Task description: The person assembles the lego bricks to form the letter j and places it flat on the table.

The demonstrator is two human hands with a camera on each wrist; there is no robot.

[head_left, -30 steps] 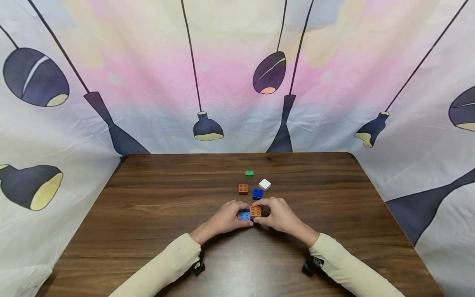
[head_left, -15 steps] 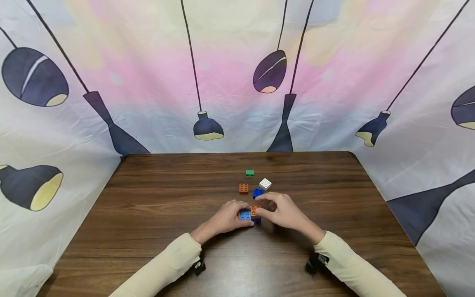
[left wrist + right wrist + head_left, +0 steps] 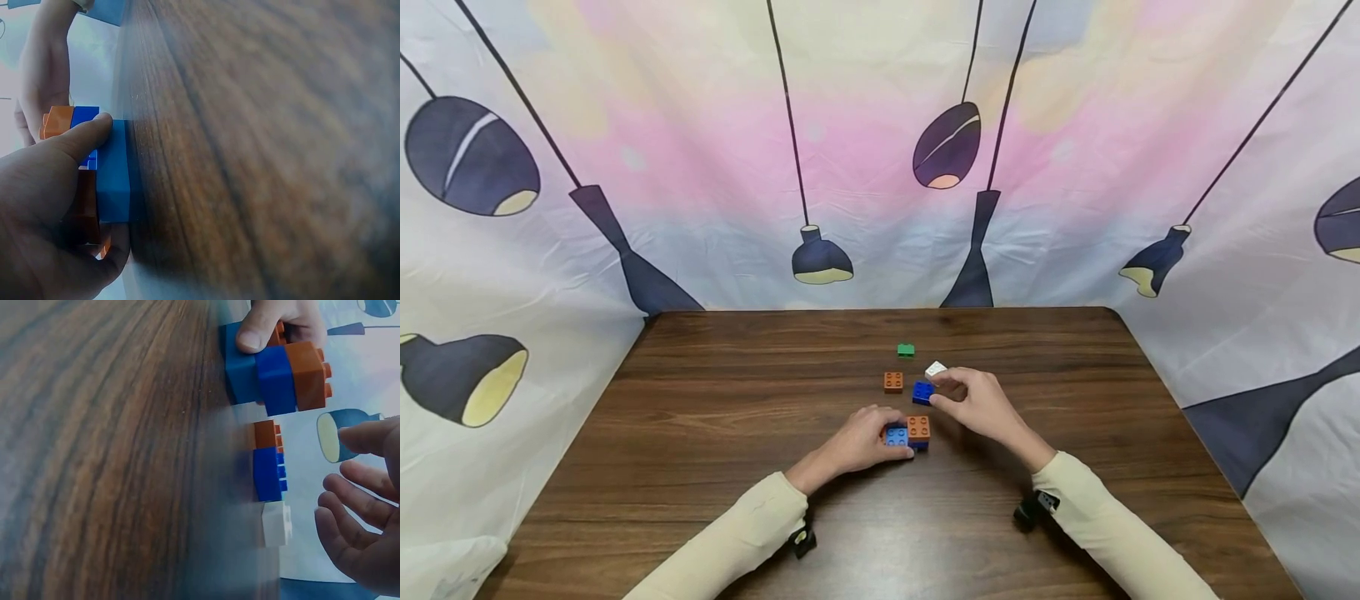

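My left hand (image 3: 861,439) grips a built-up block of bricks, thumb in front and fingers behind. At its right end an orange brick (image 3: 918,427) tops a dark blue brick (image 3: 275,381); a lighter blue brick (image 3: 114,172) forms the bottom layer on the table. My right hand (image 3: 987,406) hovers with fingers loosely bent and nothing between them, beside a loose blue brick (image 3: 922,392) and a white brick (image 3: 935,370), which its fingers partly overlap in the head view. The right wrist view shows a gap between that hand and the loose bricks.
Behind the held block, a loose orange brick (image 3: 892,382) lies left of the blue one. A small green brick (image 3: 906,350) is farther back on the wooden table (image 3: 737,375). A cloth printed with lamps (image 3: 880,150) hangs around the table.
My right hand has let go of the orange brick on the block and moved back and to the right, towards the loose blue and white bricks. My left hand has kept its grip.
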